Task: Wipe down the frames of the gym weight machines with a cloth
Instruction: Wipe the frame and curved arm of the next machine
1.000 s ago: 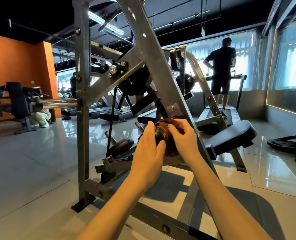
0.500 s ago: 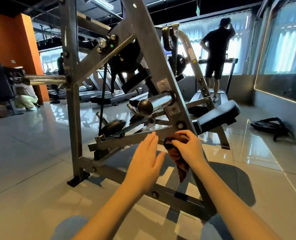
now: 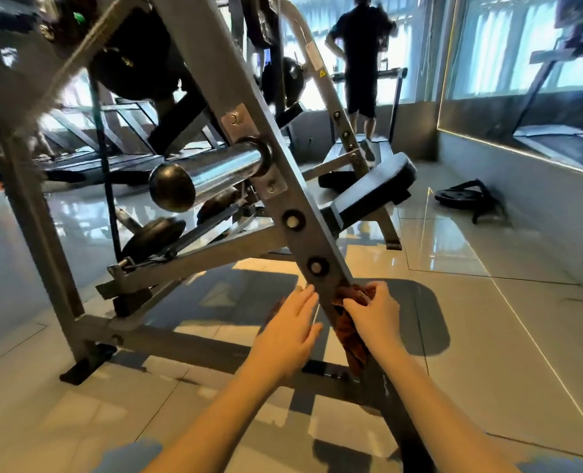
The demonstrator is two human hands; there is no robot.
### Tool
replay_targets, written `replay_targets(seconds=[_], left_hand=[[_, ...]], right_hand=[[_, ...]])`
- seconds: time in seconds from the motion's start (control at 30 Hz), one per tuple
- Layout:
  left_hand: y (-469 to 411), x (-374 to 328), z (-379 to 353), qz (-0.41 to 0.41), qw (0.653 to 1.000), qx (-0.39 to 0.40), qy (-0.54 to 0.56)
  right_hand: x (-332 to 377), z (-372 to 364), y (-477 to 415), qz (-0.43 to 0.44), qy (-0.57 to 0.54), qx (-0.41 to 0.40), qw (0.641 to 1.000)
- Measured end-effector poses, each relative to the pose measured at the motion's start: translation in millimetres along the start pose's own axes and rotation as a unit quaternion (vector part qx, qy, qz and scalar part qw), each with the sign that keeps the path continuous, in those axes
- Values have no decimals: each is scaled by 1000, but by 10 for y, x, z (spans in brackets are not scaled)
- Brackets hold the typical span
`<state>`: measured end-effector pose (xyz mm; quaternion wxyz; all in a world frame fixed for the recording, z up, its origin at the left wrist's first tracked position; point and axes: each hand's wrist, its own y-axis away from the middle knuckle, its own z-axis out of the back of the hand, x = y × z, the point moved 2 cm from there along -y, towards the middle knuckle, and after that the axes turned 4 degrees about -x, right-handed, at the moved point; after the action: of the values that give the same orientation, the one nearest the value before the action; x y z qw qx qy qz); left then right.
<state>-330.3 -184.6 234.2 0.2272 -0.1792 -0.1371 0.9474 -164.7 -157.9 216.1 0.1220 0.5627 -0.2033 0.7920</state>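
A grey steel weight machine fills the view; its slanted frame beam (image 3: 285,213) runs from top left down to the floor bar near me. My right hand (image 3: 373,314) grips a brown cloth (image 3: 350,331) and holds it against the right side of the beam, low down below two round bolts. The cloth's tail hangs below my fingers. My left hand (image 3: 292,331) lies with straight fingers on the left face of the same beam, level with the right hand. A chrome weight peg (image 3: 208,175) sticks out of the beam higher up.
A black padded seat (image 3: 368,189) juts out to the right of the beam. A weight plate with black straps (image 3: 467,196) lies on the tiled floor at right. A person stands on a treadmill (image 3: 362,63) at the back. The machine's base bar (image 3: 215,349) crosses the floor.
Both hands have slid down the slanted beam, from the chrome peg to below the two bolts, the cloth going with the right hand. The camera has moved closer and lower.
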Motion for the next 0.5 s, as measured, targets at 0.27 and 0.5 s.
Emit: replay_targets(seconds=[0.27, 0.5], left_hand=[[-669, 265, -594, -136, 975, -114, -133], [-838, 561, -961, -212, 948, -192, -138]], right_hand=[[-419, -455, -244, 156, 41, -123, 979], [-899, -702, -265, 216, 103, -189, 952]])
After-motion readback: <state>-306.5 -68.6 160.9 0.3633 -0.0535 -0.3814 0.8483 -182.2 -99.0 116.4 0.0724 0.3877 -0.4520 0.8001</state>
